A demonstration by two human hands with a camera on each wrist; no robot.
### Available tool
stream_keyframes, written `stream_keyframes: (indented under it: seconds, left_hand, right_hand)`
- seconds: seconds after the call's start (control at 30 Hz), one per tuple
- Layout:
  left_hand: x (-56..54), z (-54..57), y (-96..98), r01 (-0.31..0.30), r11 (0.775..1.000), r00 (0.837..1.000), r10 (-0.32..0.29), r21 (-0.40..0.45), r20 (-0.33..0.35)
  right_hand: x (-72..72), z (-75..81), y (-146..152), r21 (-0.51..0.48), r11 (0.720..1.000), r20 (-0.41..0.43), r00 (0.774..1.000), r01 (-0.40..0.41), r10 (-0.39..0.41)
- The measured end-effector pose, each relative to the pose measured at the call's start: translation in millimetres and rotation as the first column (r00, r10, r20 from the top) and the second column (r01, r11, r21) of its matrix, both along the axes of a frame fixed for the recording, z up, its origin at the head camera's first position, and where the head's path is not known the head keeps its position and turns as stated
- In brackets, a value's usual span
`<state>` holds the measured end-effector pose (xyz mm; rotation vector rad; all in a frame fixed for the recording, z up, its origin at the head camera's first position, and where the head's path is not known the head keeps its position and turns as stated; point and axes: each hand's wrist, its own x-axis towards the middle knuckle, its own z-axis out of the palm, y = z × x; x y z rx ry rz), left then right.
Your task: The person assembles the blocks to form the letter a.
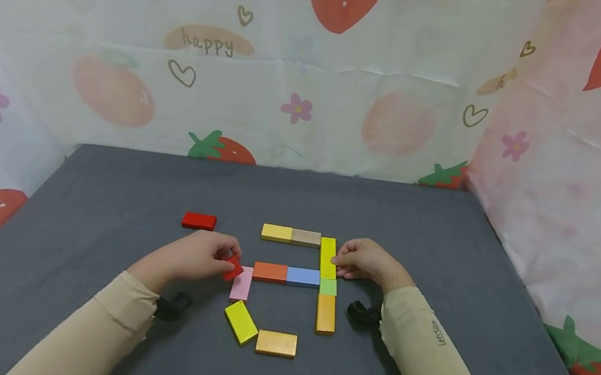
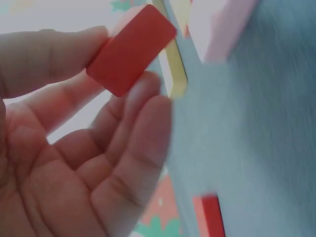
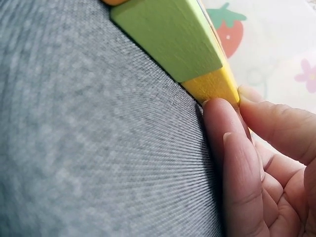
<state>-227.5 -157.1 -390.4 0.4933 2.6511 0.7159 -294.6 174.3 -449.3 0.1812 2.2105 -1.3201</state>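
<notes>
In the head view, my left hand pinches a small red block between thumb and fingertips, close over the upper end of a pink block. The left wrist view shows this red block tilted, clear of the palm. My right hand is at the right edge of a long yellow block, its thumb on the top edge and its fingertips along the side. Below that block, a green block and an orange-yellow block continue the column.
An orange-red block and a blue block form a middle row. Pale yellow and wooden blocks line the top. Nearer me lie a tilted yellow block and a tan block. Another red block lies far left.
</notes>
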Motion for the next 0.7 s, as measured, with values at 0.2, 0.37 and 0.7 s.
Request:
stream_keyframes:
  seconds: [0.2, 0.37, 0.7]
  left_hand:
    - [2.5, 2.8, 33.6, -0.003, 0.998, 1.0, 0.003, 0.065, 0.0]
    - [5.4, 1.7, 56.5, 0.01, 0.999, 0.999, -0.012, 0.048, 0.035]
    - [13.1, -8.2, 92.2, 0.179, 0.979, 0.971, -0.192, 0.1, 0.143]
  right_hand:
    - [1.0, 0.7, 0.2, -0.007, 1.0, -0.001, 1.0, -0.006, 0.006]
    - [1.7, 0.7, 0.5, -0.008, 1.0, -0.008, 1.0, -0.009, 0.009]
    - [0.0, 0.3, 0.9, -0.017, 1.0, 0.004, 1.0, 0.0, 0.0]
